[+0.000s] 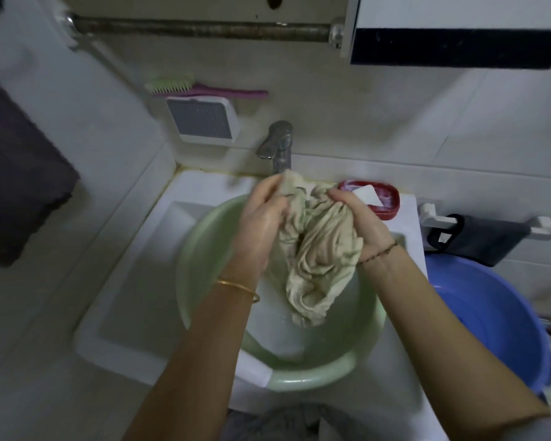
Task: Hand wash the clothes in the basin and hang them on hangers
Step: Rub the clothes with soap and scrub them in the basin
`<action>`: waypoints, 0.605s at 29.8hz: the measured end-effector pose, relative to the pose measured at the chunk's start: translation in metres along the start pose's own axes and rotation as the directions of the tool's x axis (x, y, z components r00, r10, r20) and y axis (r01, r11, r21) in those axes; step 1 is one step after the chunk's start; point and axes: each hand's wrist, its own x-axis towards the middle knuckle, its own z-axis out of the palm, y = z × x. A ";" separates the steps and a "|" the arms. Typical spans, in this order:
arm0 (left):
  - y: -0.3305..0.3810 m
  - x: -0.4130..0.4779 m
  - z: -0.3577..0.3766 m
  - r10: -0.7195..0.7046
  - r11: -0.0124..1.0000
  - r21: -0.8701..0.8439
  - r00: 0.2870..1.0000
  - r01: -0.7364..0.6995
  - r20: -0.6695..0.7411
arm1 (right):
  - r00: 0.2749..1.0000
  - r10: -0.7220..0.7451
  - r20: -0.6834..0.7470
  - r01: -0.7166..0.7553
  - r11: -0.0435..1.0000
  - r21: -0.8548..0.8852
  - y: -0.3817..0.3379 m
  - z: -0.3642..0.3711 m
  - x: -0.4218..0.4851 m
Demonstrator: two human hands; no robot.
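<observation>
Both hands clutch a wet beige garment (315, 259) above a green basin (204, 249) set in a white sink (124, 281) — left hand (261, 224) gripping its bunched top at 10 o'clock, right hand (360, 221) at 2 o'clock. Its lower end hangs into the basin. Behind the hands stands a tap (277, 144), partly hidden by cloth. At 1 o'clock sits a red soap dish (385, 198); at 4 o'clock, a blue tub (490, 319). On the wall at 11 o'clock — a brush (188, 87).

left hand (261, 224): raised, fingers curled, gripping cloth (315, 249) | right hand (360, 224): raised opposite, fingers curled, gripping same cloth | forearms: bare, converging inward | wrists: bangle left, thread band right
</observation>
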 end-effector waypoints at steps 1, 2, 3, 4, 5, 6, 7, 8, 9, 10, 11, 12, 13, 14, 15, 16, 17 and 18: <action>-0.013 -0.001 -0.008 -0.003 1.000 -0.018 1.000 0.003 0.016 | 1.000 0.004 -0.004 -0.004 0.996 0.084 -0.004 0.001 -0.002; -0.026 -0.003 -0.013 -0.036 0.999 -0.031 0.997 0.038 0.070 | 1.000 -0.010 -0.015 0.012 0.990 0.140 -0.008 0.004 -0.004; -0.038 -0.004 -0.016 -0.084 0.996 -0.030 0.987 0.089 0.138 | 0.999 -0.024 -0.023 0.028 0.982 0.186 -0.012 0.008 -0.007; -0.046 -0.009 -0.016 -0.144 0.988 -0.031 0.971 0.153 0.192 | 0.999 -0.045 -0.017 0.047 0.971 0.234 -0.012 0.013 -0.009; -0.051 -0.015 -0.014 -0.214 0.973 -0.042 0.949 0.229 0.233 | 0.998 -0.059 -0.013 0.060 0.964 0.259 -0.012 0.019 -0.011; -0.054 -0.021 -0.011 -0.273 0.955 -0.045 0.929 0.293 0.249 | 0.996 -0.087 -0.020 0.089 0.957 0.274 -0.011 0.023 -0.012; -0.058 -0.024 -0.007 -0.316 0.938 -0.058 0.912 0.342 0.262 | 0.992 -0.127 -0.029 0.130 0.945 0.300 -0.009 0.026 -0.013; -0.061 -0.025 -0.005 -0.347 0.920 -0.084 0.896 0.382 0.277 | 0.985 -0.164 -0.050 0.172 0.930 0.324 -0.008 0.026 -0.014; -0.063 -0.026 -0.004 -0.362 0.903 -0.128 0.888 0.409 0.283 | 0.977 -0.203 -0.064 0.212 0.908 0.361 -0.010 0.028 -0.017; -0.064 -0.026 -0.003 -0.368 0.890 -0.170 0.886 0.423 0.280 | 0.971 -0.229 -0.070 0.238 0.886 0.399 -0.012 0.028 -0.017; -0.061 -0.026 -0.003 -0.364 0.872 -0.227 0.884 0.434 0.292 | 0.971 -0.227 -0.077 0.237 0.865 0.442 -0.016 0.025 -0.015; -0.058 -0.025 -0.003 -0.379 0.836 -0.297 0.877 0.462 0.296 | 0.972 -0.216 -0.092 0.233 0.847 0.477 -0.018 0.017 -0.010; -0.053 -0.024 -0.005 -0.403 0.784 -0.375 0.865 0.495 0.299 | 0.971 -0.202 -0.125 0.237 0.845 0.479 -0.018 0.008 -0.004; -0.049 -0.022 -0.006 -0.434 0.727 -0.452 0.856 0.517 0.281 | 0.960 -0.212 -0.181 0.270 0.872 0.409 -0.017 0.000 -0.002; -0.046 -0.019 -0.008 -0.452 0.686 -0.517 0.857 0.511 0.247 | 0.931 -0.252 -0.264 0.326 0.899 0.293 -0.013 -0.007 -0.001; -0.044 -0.015 -0.008 -0.465 0.668 -0.565 0.865 0.484 0.190 | 0.885 -0.318 -0.341 0.383 0.913 0.143 -0.008 -0.012 0.000; -0.042 -0.011 -0.007 -0.468 0.657 -0.594 0.869 0.464 0.162 | 0.839 -0.391 -0.378 0.422 0.907 -0.002 0.001 -0.015 -0.001; -0.042 -0.008 -0.004 -0.477 0.665 -0.587 0.868 0.461 0.141 | 0.795 -0.456 -0.400 0.435 0.888 -0.148 0.011 -0.014 -0.005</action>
